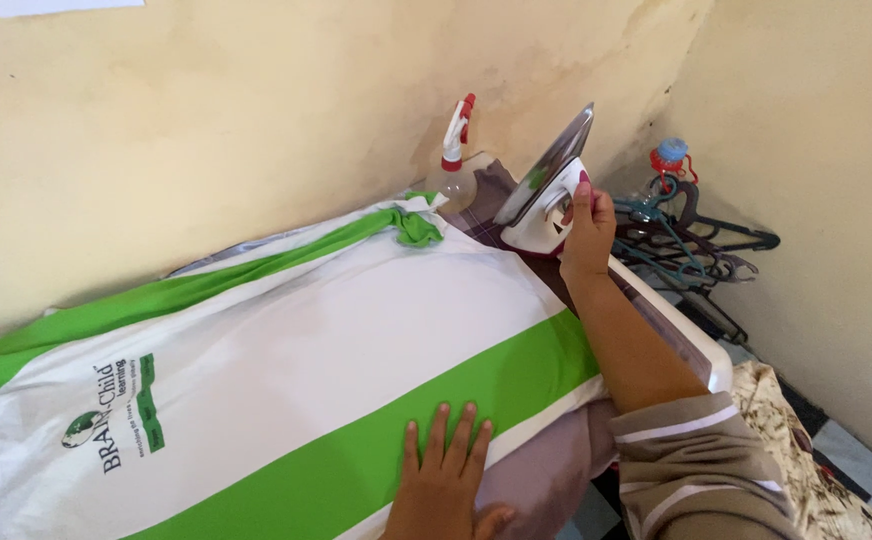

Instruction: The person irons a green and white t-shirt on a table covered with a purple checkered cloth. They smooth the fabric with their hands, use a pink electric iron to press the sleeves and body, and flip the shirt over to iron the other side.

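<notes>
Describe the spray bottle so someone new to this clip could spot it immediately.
Follow the ironing board to its far end at the yellowish wall. There, just left of the upright iron that the right hand grips, stands the spray bottle. It is the only clear bottle with a red-and-white trigger head.

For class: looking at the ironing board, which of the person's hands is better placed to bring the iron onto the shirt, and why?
The right hand: it already grips the iron, which stands upright at the board's end. The left hand lies flat on the shirt, holding it smooth.
</notes>
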